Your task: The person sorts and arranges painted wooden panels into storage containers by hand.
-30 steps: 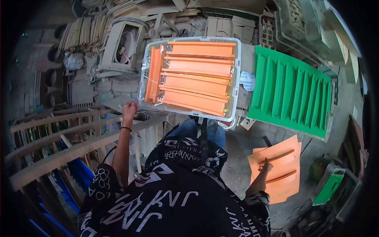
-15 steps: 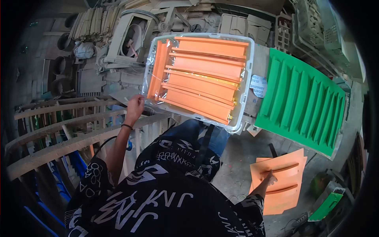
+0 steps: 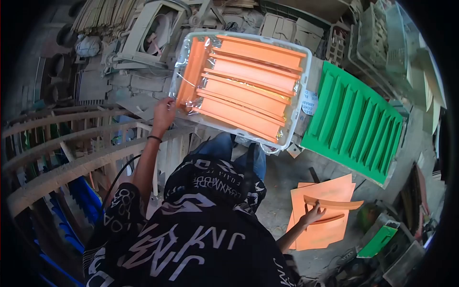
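Note:
My right hand (image 3: 313, 214) grips the left part of a curved orange strip (image 3: 342, 204), raised off the stacked orange sheets (image 3: 297, 201). A second curved orange strip (image 3: 330, 220) lies on the top sheet just below that hand. My left hand (image 3: 165, 114) is at the near left corner of a white plastic crate (image 3: 224, 130), its fingers curled together; what they pinch, if anything, is hidden. Inside the crate are several orange strips and panels (image 3: 248, 79), with clear plastic film around them.
Right of the crate stands a green ribbed panel (image 3: 351, 126). A wooden rack (image 3: 71, 165) with curved rails is at my left. Dusty wooden parts and a frame (image 3: 152, 36) fill the back. A small green piece (image 3: 377, 241) lies at lower right, near plastic crates (image 3: 373, 43) further back.
My right hand has lifted one curved orange strip from the orange sheets. My left hand stays by the crate corner. The whole view has shifted slightly.

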